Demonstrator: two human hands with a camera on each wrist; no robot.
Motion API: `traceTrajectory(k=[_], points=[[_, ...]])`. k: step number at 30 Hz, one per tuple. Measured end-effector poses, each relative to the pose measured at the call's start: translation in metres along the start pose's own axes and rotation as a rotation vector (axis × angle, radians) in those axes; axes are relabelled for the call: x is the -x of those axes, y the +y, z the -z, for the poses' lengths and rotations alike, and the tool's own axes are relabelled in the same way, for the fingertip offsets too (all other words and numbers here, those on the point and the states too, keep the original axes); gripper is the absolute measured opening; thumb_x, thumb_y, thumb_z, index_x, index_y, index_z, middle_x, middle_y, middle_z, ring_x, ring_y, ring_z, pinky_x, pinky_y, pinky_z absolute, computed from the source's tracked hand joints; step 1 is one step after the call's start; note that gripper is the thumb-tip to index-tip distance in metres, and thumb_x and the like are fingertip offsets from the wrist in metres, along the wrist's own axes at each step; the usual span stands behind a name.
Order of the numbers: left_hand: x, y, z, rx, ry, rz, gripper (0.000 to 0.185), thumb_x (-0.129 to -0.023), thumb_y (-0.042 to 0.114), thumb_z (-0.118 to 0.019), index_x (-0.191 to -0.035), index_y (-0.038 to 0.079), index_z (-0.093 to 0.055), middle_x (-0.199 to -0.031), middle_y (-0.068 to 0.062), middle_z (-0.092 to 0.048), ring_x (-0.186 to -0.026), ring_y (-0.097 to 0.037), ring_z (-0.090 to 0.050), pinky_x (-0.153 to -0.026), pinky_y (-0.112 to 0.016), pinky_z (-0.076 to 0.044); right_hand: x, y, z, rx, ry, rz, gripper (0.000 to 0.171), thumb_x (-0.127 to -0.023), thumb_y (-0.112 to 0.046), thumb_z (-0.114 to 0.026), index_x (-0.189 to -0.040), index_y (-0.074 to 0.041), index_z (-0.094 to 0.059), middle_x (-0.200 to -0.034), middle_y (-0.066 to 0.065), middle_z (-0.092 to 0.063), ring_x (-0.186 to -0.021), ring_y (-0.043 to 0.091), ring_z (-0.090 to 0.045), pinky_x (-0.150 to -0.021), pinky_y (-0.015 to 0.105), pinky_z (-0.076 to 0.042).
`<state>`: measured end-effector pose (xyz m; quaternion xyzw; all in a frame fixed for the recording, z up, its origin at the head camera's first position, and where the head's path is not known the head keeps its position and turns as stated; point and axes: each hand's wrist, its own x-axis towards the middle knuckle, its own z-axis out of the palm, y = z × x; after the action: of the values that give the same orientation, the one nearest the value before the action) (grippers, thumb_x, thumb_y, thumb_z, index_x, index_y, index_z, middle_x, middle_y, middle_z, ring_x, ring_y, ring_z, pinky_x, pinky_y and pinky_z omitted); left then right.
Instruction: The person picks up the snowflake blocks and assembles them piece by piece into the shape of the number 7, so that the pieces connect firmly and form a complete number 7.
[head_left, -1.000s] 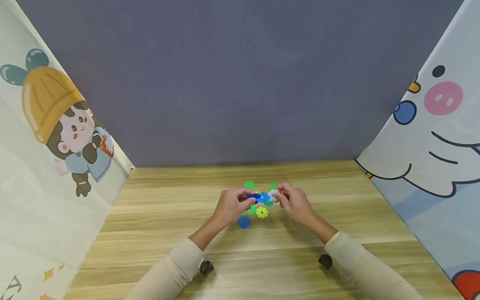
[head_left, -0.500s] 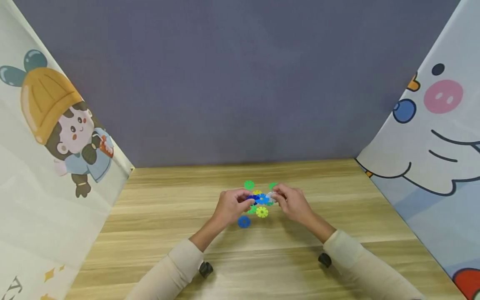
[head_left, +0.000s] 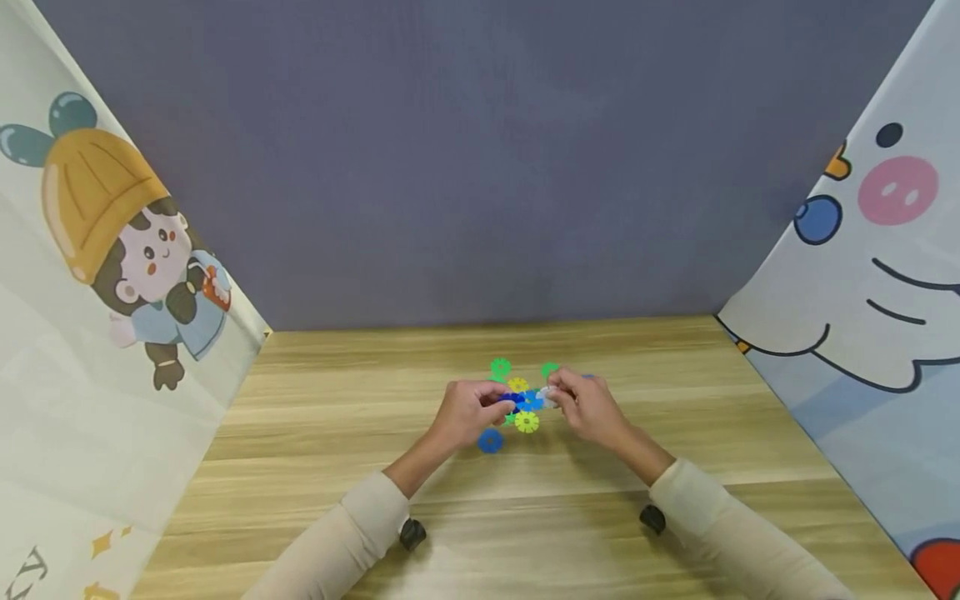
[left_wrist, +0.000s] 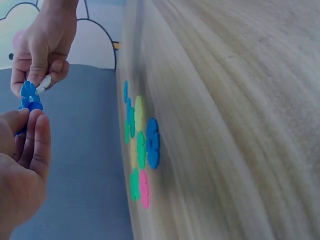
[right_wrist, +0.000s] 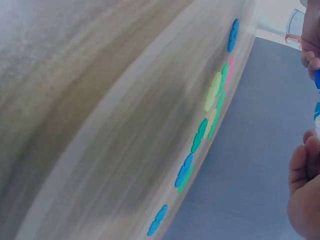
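Above the light wooden table [head_left: 315, 433], the left hand [head_left: 467, 412] pinches a blue plastic snowflake disc [head_left: 529, 400], while the right hand [head_left: 592, 408] pinches a white plastic snowflake disc [head_left: 548, 397] against it; loose coloured plastic discs [left_wrist: 140, 150] lie beneath.

Two bare hands: left hand [head_left: 467, 410], right hand [head_left: 592, 408]. Long cream sleeves [head_left: 352, 533] cover both forearms to wrist, plain knit, cuffs snug. Small black round camera mount [head_left: 412, 533] under each wrist.
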<state>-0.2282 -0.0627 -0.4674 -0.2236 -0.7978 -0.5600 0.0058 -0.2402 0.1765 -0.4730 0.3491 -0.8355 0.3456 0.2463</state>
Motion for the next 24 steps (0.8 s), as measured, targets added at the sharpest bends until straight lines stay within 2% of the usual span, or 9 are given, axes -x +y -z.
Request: traceTrajectory(k=[5,8,13,19,24], points=[[-0.001,-0.002,-0.002,0.015,-0.012,0.003,0.015,-0.092,0.011,-0.076,-0.100,-0.002,-0.078,-0.083,-0.022,-0.076,-0.062,-0.008,-0.068,-0.056,-0.020,-0.056,0.003,0.001,-0.001,-0.039,0.008,0.000,0.023,-0.084,0.006,-0.075,-0.084,-0.011,-0.060,-0.061,-0.005,-0.052,-0.055,-0.006,-0.037,-0.047,0.011,-0.034],[-0.001,-0.002,-0.001,0.014,-0.024,0.008,0.016,-0.092,0.011,-0.076,-0.100,-0.002,-0.078,-0.083,-0.019,-0.077,-0.064,-0.015,-0.071,-0.057,-0.021,-0.057,0.004,0.000,-0.001,-0.034,0.003,0.001,0.023,-0.083,0.006,-0.075,-0.085,-0.010,-0.059,-0.061,-0.005,-0.051,-0.055,-0.006,-0.037,-0.047,0.012,-0.034],[-0.002,0.000,0.007,-0.050,-0.043,-0.005,0.012,-0.093,0.011,-0.075,-0.099,0.001,-0.077,-0.083,-0.013,-0.077,-0.069,-0.027,-0.074,-0.059,-0.021,-0.058,0.000,-0.005,0.003,-0.034,-0.076,-0.004,0.018,-0.090,0.002,-0.072,-0.090,-0.011,-0.059,-0.064,-0.004,-0.056,-0.055,-0.007,-0.039,-0.047,0.015,-0.038],[-0.005,0.004,0.013,-0.155,-0.066,-0.048,0.009,-0.093,0.012,-0.074,-0.099,0.006,-0.076,-0.086,-0.007,-0.077,-0.071,-0.010,-0.069,-0.062,-0.019,-0.056,0.001,-0.006,0.011,-0.059,-0.185,-0.049,0.014,-0.093,-0.003,-0.071,-0.097,-0.012,-0.062,-0.069,-0.003,-0.066,-0.056,-0.007,-0.049,-0.048,0.018,-0.045],[-0.005,0.008,0.012,-0.212,-0.090,-0.035,0.011,-0.096,0.015,-0.072,-0.104,0.009,-0.074,-0.096,-0.005,-0.076,-0.080,-0.012,-0.069,-0.067,-0.019,-0.056,0.003,-0.007,0.013,-0.067,-0.218,-0.109,0.010,-0.095,-0.006,-0.070,-0.100,-0.012,-0.063,-0.071,-0.006,-0.067,-0.056,-0.007,-0.049,-0.047,0.018,-0.044]])
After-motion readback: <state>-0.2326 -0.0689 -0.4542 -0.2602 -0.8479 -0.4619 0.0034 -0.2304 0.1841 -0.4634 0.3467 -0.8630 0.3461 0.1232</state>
